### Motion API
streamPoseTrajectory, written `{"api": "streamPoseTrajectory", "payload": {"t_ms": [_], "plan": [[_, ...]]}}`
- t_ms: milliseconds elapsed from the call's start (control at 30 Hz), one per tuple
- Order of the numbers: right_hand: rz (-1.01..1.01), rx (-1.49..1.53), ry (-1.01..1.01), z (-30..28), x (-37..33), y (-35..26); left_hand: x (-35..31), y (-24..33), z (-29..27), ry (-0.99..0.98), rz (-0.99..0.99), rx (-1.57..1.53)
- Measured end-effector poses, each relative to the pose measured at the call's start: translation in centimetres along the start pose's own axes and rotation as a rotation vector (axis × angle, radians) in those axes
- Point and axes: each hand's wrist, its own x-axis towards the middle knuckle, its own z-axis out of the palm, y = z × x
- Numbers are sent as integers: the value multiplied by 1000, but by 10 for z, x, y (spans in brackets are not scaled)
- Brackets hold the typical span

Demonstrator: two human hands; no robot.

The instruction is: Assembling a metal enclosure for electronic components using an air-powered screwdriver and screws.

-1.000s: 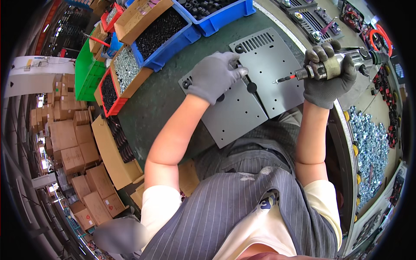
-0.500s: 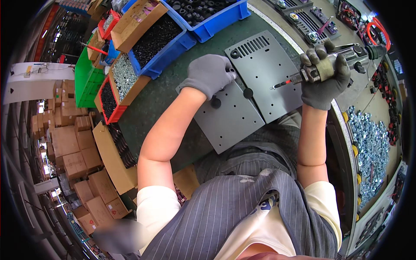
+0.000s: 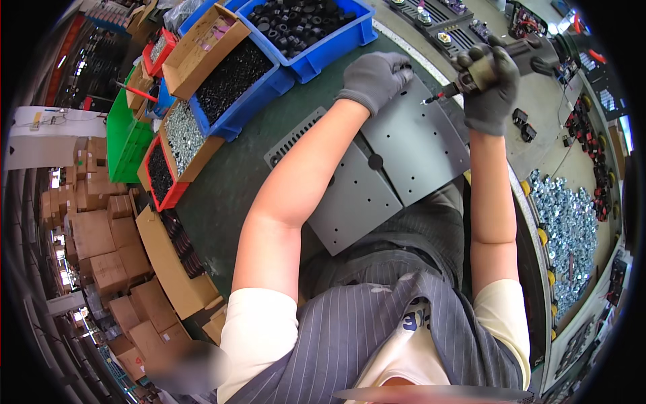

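Note:
Two grey metal plates lie side by side, the left plate (image 3: 353, 205) and the right plate (image 3: 420, 145), both with small holes; the left one also has a row of slots. A dark round spot (image 3: 375, 161) shows at the seam between them. My left hand (image 3: 375, 81), in a grey glove, is over the far end of the right plate with its fingers pinched; what they hold is hidden. In my gloved right hand (image 3: 490, 91) is a power screwdriver (image 3: 530, 55), its red-banded bit pointing left above the right plate's far right edge.
Blue bins hold black round parts (image 3: 296, 23) and small black pieces (image 3: 235, 77) at the far left. Beside them stand a box of silver screws (image 3: 184, 131) and a red tray (image 3: 161, 172). Many shiny metal parts (image 3: 568, 236) lie at right, past the curved table edge.
My left hand has moved away and to the right, from the left plate to the far end of the right plate. My right hand has shifted slightly farther away with the screwdriver.

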Motion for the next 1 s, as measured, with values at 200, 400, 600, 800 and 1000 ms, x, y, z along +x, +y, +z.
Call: {"api": "streamPoseTrajectory", "payload": {"t_ms": [200,400,600,800,1000], "plan": [[-87,-245,-104,19,38,26,-1,-6,13,-39,-52,0],[-15,-403,-178,39,44,65,-2,-9,14,-24,-54,45],[72,-580,-272,40,49,76,-2,-9,13,-50,-87,12],[127,-566,-328,43,48,80,-2,-7,12,-69,-62,69],[70,-559,-275,63,47,60,-2,-8,13,18,-11,129]]}}
